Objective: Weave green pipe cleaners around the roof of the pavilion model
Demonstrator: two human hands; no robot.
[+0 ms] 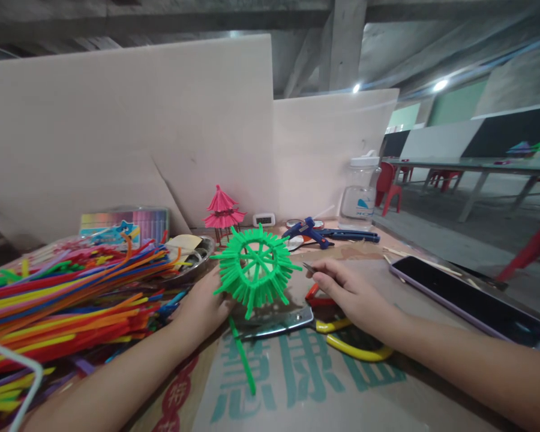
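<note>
My left hand (207,300) is closed behind a green pipe-cleaner wheel (252,282) with spokes and a fringe of short strips. The wheel hides most of its fingers. To the right of the wheel, my right hand (342,288) pinches a small, dark, pointed metal-looking piece (309,268), its tip toward the wheel's fringe; I cannot tell its kind. Below lie yellow-handled scissors (279,323), their handles partly under my right forearm. A red handle (314,293) shows beneath my right fingers. One loose green pipe cleaner (244,360) hangs or lies below the wheel.
Many coloured pipe cleaners (63,300) pile up at left, before a marker set (123,225). Behind stand a pink pagoda-like model (224,210), a small digital display (263,219), a blue glue gun (308,231) and a clear bottle (359,195). A phone (470,297) lies at right.
</note>
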